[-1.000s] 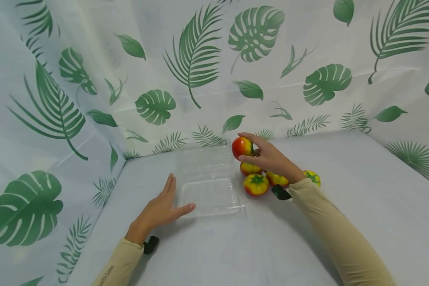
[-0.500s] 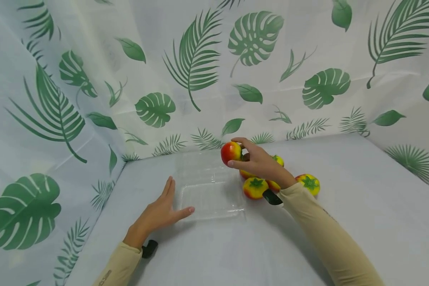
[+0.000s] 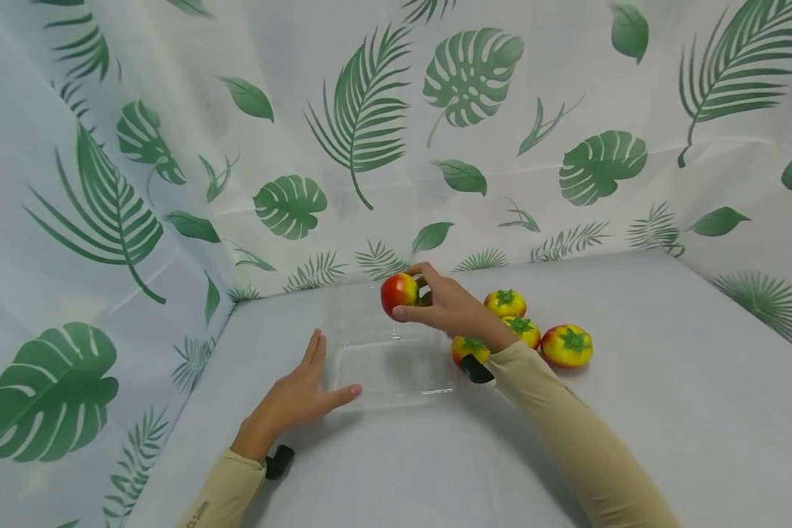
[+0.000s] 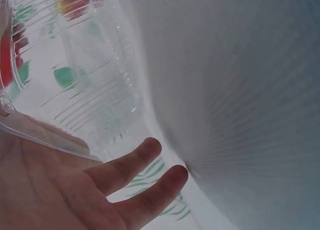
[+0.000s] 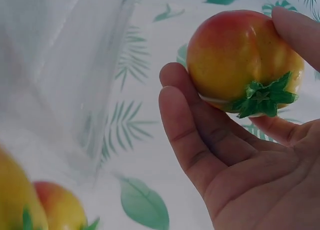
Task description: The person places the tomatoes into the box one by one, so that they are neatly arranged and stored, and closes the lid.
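Observation:
A red-and-yellow fruit with a green leafy top (image 3: 399, 295) (image 5: 245, 60) is pinched between the thumb and fingers of the right hand (image 3: 452, 304) (image 5: 240, 145), above the back part of a clear plastic container (image 3: 389, 367) (image 4: 90, 65). At the container's left side, the left hand (image 3: 297, 392) (image 4: 85, 190) has its fingers straight and its thumb spread over the front left corner. Whether that hand touches the plastic I cannot tell.
Several similar fruits rest right of the container: one at the back (image 3: 505, 302), one in the middle (image 3: 523, 331), one farther right (image 3: 567, 346) and one partly behind the right wrist (image 3: 468, 347). Leaf-patterned cloth (image 3: 383, 147) rises behind and left of the table.
The right hand has carried its fruit left, from above the other fruits to over the container, and the fruits behind it show more. The left hand has hardly moved.

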Tool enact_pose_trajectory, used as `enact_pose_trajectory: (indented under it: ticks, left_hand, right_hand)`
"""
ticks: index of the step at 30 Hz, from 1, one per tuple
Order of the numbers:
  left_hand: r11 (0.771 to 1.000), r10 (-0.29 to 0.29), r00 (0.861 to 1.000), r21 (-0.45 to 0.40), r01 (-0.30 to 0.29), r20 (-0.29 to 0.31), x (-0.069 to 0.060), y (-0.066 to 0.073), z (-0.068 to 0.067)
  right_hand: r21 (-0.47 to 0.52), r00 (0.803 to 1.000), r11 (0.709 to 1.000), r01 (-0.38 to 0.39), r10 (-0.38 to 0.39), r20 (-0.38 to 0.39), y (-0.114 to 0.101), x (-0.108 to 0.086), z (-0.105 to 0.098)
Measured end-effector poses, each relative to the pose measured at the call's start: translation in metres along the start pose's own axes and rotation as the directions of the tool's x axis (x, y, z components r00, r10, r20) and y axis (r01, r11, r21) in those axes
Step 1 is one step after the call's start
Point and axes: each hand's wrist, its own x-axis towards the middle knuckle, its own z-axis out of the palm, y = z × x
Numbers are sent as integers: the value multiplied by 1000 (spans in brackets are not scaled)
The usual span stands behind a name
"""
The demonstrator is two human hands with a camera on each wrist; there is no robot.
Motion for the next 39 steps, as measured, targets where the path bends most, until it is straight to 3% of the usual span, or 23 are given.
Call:
enact_pose_trajectory:
  ticks: [11, 21, 29, 39]
  left_hand:
    - [1000, 8, 1000, 23, -7, -11, -1, 2, 0]
    - [999, 15, 1000, 49, -15, -9, 0, 0, -1]
    - [997, 24, 1000, 74, -24, -4, -1, -1, -4]
    - [998, 19, 1000, 59, -19, 11, -2, -2, -4]
  right_hand:
    - [-32, 999, 998, 54, -53, 7, -14, 30, 22]
    - [-93, 991, 992, 90, -80, 104, -20, 48, 38]
    - [-188, 980, 979, 77, -40, 193, -24, 65, 56]
    - [-314, 964, 947, 68, 18, 265, -18, 72, 74]
